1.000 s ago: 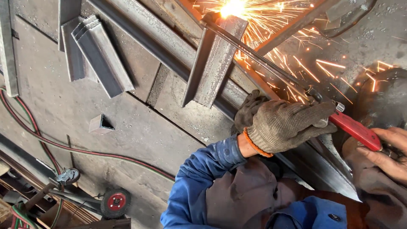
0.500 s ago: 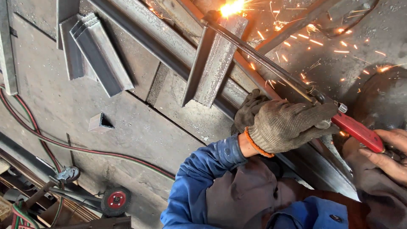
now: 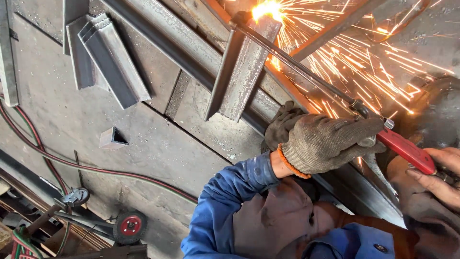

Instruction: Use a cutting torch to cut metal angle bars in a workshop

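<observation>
Gloved left hand [image 3: 326, 141] clenching around long metal cutting torch [image 3: 306, 72], steadying it. Bare right hand [image 3: 438, 175] gripping torch's red handle [image 3: 407, 149] just behind. Torch tip far ahead, showering sparks [image 3: 354, 52] over upright steel angle piece [image 3: 244, 67].

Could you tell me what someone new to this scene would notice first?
First, the bright flame at the top, throwing orange sparks to the right where the torch tip meets an upright steel piece. Next, the gloved left hand steadying the long torch, while the bare right hand grips its red handle.

Right hand [image 3: 438, 175] cut off by edge
</observation>
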